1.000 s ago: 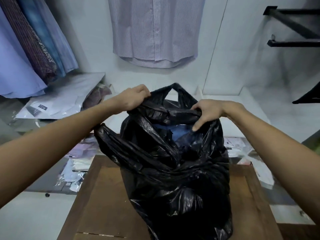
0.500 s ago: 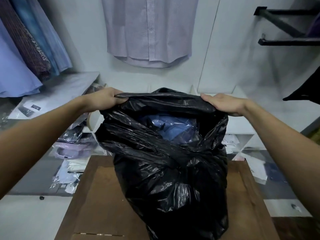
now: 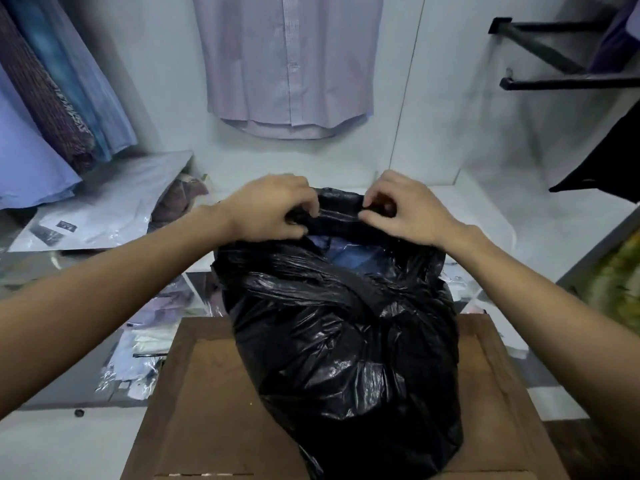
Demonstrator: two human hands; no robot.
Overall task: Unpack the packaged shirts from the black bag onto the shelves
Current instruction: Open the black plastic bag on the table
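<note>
A full black plastic bag (image 3: 346, 341) stands on a brown wooden stand (image 3: 207, 410) in front of me. My left hand (image 3: 273, 209) and my right hand (image 3: 405, 209) both pinch the bag's far rim, close together, fingers curled over the plastic. Through the narrow mouth I see a blue packaged shirt (image 3: 349, 252) in clear wrap. The rest of the bag's contents are hidden. A white shelf (image 3: 485, 202) runs behind the bag.
Packaged shirts (image 3: 104, 206) lie on the left shelf, more (image 3: 145, 341) lie on a lower level at the left. Shirts hang at the upper left (image 3: 52, 98) and on the back wall (image 3: 291, 64). Black wall brackets (image 3: 554, 81) jut out at the upper right.
My hands moved from the bag's left and right edges inward to its far rim. The wide mouth has narrowed, and less of the blue shirt shows.
</note>
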